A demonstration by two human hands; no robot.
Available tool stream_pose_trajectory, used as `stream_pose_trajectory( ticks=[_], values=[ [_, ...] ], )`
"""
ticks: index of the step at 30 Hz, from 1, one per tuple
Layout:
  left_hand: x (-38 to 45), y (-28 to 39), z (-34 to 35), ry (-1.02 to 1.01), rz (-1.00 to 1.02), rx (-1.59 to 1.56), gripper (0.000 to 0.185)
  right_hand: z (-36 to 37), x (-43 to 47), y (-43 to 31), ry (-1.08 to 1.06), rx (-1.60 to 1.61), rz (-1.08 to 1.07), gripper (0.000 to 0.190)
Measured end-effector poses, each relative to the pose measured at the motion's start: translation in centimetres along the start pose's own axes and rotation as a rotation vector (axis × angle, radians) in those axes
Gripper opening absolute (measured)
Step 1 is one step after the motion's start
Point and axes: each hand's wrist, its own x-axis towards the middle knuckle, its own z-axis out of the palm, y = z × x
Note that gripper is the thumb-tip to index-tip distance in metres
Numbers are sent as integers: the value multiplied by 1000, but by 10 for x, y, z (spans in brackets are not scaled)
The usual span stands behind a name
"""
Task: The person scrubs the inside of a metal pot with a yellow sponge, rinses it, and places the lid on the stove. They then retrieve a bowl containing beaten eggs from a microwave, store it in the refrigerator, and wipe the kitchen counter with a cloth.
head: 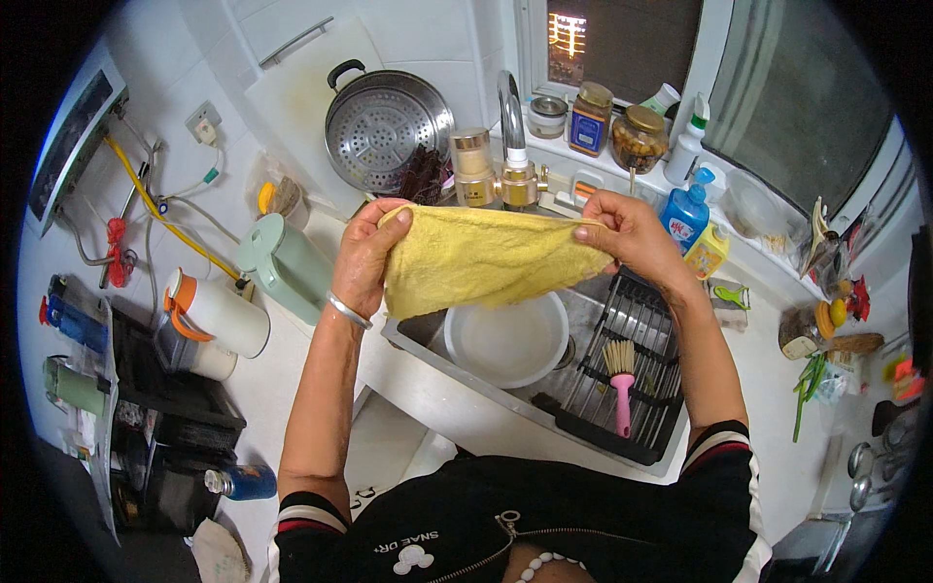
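Note:
A yellow cloth (496,259) is stretched between my two hands above the sink. My left hand (372,251) grips its upper left corner, and a silver bangle is on that wrist. My right hand (619,237) pinches the upper right corner between thumb and fingers. Below the cloth, a white basin (506,346) with cloudy liquid stands in the metal sink (466,372), its far edge hidden by the cloth. A pink-handled brush (622,393) lies on the black and metal drying rack (660,430) at the sink's right side.
Behind the sink rise a curved faucet (512,116) and a steamer pot (390,124). Jars, a spray bottle (686,142) and a blue soap bottle (684,215) line the window side. A green pitcher (280,266) and a white jug (226,317) stand at left.

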Motion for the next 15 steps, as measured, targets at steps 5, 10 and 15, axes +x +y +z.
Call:
stream_pose_trajectory(
  ticks=[5, 10, 15],
  values=[
    [-16, -15, 42, -164, -56, 42, 25, 49, -2, -7, -129, 639, 194, 21],
    [-28, -33, 71, -330, 121, 440, 48, 84, -15, -12, -157, 720, -17, 28],
    [-21, -21, 79, -426, 197, 850, 38, 69, -34, -5, 402, -174, -502, 16]
  ],
)
